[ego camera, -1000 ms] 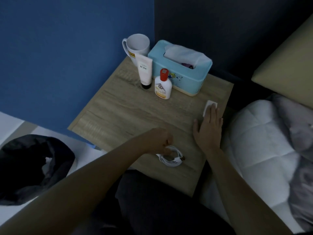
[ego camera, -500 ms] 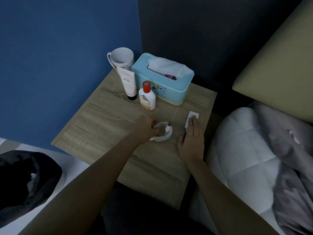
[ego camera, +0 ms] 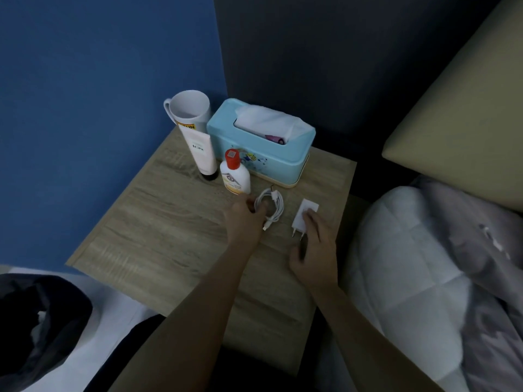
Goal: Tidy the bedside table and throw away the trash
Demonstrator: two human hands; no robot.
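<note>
On the wooden bedside table [ego camera: 158, 222] lies a coiled white cable [ego camera: 271, 205], just in front of the tissue box. My left hand [ego camera: 245, 222] pinches the coil's left side. A white charger plug [ego camera: 303, 217] lies to the cable's right, prongs toward me. My right hand [ego camera: 314, 244] rests its fingers on the plug's right part, thumb apart beside the prongs. A bin with a black bag [ego camera: 36, 321] holding some white paper stands on the floor at lower left.
Along the table's back stand a white mug [ego camera: 189, 111], a white cream tube [ego camera: 200, 150], a small bottle with a red cap [ego camera: 235, 176] and a light blue tissue box [ego camera: 260, 148]. A white pillow [ego camera: 410, 250] and beige headboard [ego camera: 467, 108] border the right.
My left hand carried the coiled cable from the table's front edge back to beside the bottle. My right hand slid the plug inward from the right edge, next to the cable.
</note>
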